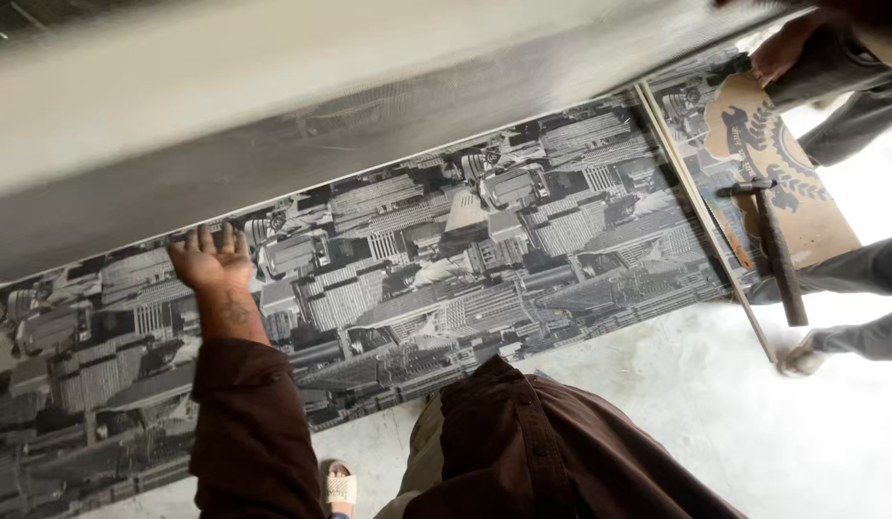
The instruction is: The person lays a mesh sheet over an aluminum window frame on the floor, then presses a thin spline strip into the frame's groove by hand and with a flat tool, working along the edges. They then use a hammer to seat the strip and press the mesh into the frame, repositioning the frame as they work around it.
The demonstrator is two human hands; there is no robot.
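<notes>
careful, your left hand (212, 261) is flat on the printed panel (446, 279), fingers spread apart, palm down, gripping nothing, right up against the big grey board (302, 115) that crosses the top of the view. that board looks blurred, so i'd judge it's moving or tilted over the panel; if it drops or slides toward you, the fingers sit at the pinch line between the two. your right hand isn't in view, so i can't tell what it's doing or whether it steadies anything. a flat palm gives no grip, so if the panel skates on the smooth pale floor (753, 423) you have nothing to stop it. hammer (777, 252) lies loose on the brown offcut (801, 211) at the panel's right end, handle pointing toward the floor; a nudge to the panel could send it off onto the other person's foot (801, 358) just beside it. that person's hand (780, 50) is near the top right corner, close to the board too, so any shift you make lands on both of you. your own sandalled foot (341, 486) is close to the near edge. the panel itself: long, lying flat on the floor, running left to right across the view, covered in a black-and-white aerial city print, surface looks glossy, no tears or lifted edges that i can see. a thin pale strip (700, 207) lies across it near its right end.
</notes>
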